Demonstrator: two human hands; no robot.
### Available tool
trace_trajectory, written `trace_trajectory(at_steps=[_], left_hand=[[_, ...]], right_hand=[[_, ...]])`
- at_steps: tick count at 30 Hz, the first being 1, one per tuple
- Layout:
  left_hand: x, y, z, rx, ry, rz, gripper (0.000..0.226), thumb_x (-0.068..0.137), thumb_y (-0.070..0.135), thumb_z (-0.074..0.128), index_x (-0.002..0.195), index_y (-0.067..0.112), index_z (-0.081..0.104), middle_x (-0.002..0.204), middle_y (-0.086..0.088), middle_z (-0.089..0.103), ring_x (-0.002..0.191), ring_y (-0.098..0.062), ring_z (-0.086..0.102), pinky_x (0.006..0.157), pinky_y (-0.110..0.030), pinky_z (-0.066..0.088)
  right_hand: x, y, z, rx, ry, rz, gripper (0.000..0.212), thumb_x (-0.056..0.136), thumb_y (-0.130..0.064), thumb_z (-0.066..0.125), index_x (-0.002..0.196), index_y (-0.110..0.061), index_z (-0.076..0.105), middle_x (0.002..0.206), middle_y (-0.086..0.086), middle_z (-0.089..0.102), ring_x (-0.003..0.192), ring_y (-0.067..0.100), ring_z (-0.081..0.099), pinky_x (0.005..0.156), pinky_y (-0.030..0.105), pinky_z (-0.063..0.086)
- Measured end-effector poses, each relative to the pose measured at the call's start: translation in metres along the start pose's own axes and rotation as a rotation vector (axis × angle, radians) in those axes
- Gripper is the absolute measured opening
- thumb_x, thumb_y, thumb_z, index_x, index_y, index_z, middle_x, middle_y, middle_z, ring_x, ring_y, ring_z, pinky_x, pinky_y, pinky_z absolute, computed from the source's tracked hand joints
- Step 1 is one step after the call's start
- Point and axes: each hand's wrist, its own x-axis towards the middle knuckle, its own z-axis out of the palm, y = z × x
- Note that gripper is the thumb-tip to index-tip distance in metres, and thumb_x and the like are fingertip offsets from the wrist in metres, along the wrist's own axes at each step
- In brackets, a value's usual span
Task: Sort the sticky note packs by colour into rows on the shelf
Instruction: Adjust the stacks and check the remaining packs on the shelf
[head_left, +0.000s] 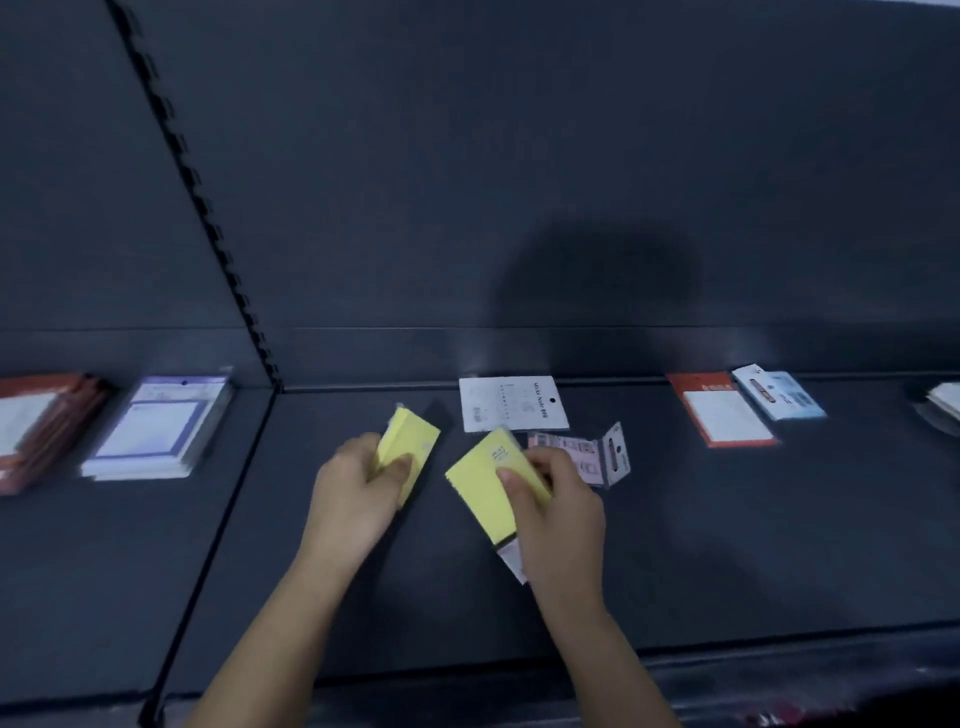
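Each of my hands holds a yellow sticky note pack just above the dark shelf (727, 545). My left hand (358, 493) grips one yellow pack (410, 436) by its near end. My right hand (556, 499) grips a second yellow pack (483, 483), tilted, with a white edge showing under it. Behind the right hand lies a pink pack (587, 452) with a grey hang tab. A white pack (511, 402), printed side up, lies flat at the shelf's back.
An orange-backed pack (722, 410) and a light blue pack (779, 392) lie at the back right. On the left shelf section sit a purple-edged stack (156, 431) and an orange stack (41, 426). A white item (945, 400) shows at the far right edge.
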Motion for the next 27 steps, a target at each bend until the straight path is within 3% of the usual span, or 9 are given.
trace_trajectory(at_steps=[4,6,8,10,12,15,18,22,27], left_hand=[[-0.022,0.003,-0.019,-0.493,0.055,-0.156,0.008,0.091,0.015,0.058,0.090,0.012,0.065,0.087,-0.002,0.071,0.082,-0.018,0.065,0.074,-0.030,0.048],[-0.032,0.001,-0.033,-0.623,0.083,-0.221,0.010,0.090,0.013,0.059,0.096,0.009,0.064,0.093,-0.004,0.073,0.086,-0.020,0.066,0.080,-0.032,0.049],[-0.041,-0.006,-0.051,-0.702,0.122,-0.254,0.009,0.089,0.013,0.060,0.096,0.009,0.064,0.092,-0.005,0.073,0.082,-0.018,0.067,0.076,-0.029,0.050],[-0.051,-0.015,-0.073,-0.707,0.166,-0.261,0.009,0.088,0.015,0.060,0.095,0.010,0.064,0.086,-0.003,0.073,0.074,-0.013,0.066,0.066,-0.023,0.048],[-0.061,-0.027,-0.096,-0.712,0.218,-0.273,0.008,0.088,0.015,0.061,0.090,0.008,0.065,0.080,-0.003,0.073,0.069,-0.012,0.066,0.066,-0.024,0.046],[-0.076,-0.048,-0.136,-0.689,0.310,-0.274,0.011,0.087,0.017,0.062,0.080,0.009,0.063,0.069,0.000,0.070,0.060,-0.008,0.064,0.064,-0.025,0.045],[-0.090,-0.069,-0.179,-0.656,0.404,-0.262,0.017,0.086,0.020,0.064,0.077,0.006,0.061,0.067,-0.001,0.066,0.059,-0.009,0.061,0.059,-0.017,0.046],[-0.117,-0.102,-0.245,-0.620,0.523,-0.270,0.046,0.078,0.038,0.069,0.082,-0.006,0.057,0.073,-0.010,0.053,0.069,-0.020,0.049,0.068,-0.032,0.037],[-0.150,-0.149,-0.326,-0.643,0.721,-0.303,0.024,0.088,0.026,0.059,0.075,0.006,0.059,0.053,0.000,0.058,0.052,-0.015,0.053,0.055,-0.028,0.038]], right_hand=[[-0.003,-0.013,0.008,0.346,-0.080,0.135,0.011,0.082,-0.021,0.069,0.083,-0.025,0.059,0.079,-0.004,0.068,0.072,0.004,0.063,0.060,0.015,0.048],[-0.005,-0.022,0.017,0.454,-0.137,0.167,0.012,0.081,-0.020,0.071,0.083,-0.020,0.059,0.080,0.005,0.070,0.075,0.016,0.066,0.065,0.022,0.051],[-0.008,-0.034,0.029,0.545,-0.194,0.197,0.014,0.080,-0.018,0.071,0.083,-0.016,0.058,0.082,0.009,0.071,0.074,0.017,0.065,0.068,0.021,0.051],[-0.014,-0.049,0.042,0.625,-0.253,0.220,0.014,0.080,-0.013,0.071,0.083,-0.015,0.057,0.075,-0.001,0.072,0.071,0.006,0.065,0.062,0.011,0.048],[-0.025,-0.064,0.056,0.668,-0.324,0.227,0.014,0.081,-0.012,0.070,0.086,-0.016,0.057,0.072,-0.009,0.072,0.069,0.001,0.066,0.060,0.009,0.047],[-0.046,-0.087,0.083,0.687,-0.417,0.241,0.014,0.082,-0.014,0.069,0.093,-0.018,0.060,0.078,-0.009,0.074,0.073,0.005,0.068,0.061,0.013,0.048],[-0.070,-0.113,0.113,0.709,-0.489,0.260,0.015,0.085,-0.012,0.065,0.099,-0.017,0.064,0.083,-0.005,0.074,0.079,0.009,0.069,0.068,0.021,0.052],[-0.112,-0.152,0.166,0.721,-0.597,0.280,0.016,0.086,-0.012,0.063,0.101,-0.015,0.067,0.089,0.001,0.075,0.092,0.022,0.069,0.089,0.041,0.052],[-0.176,-0.205,0.235,0.784,-0.778,0.339,0.016,0.087,-0.010,0.061,0.102,-0.010,0.067,0.091,0.007,0.074,0.091,0.027,0.069,0.084,0.042,0.054]])
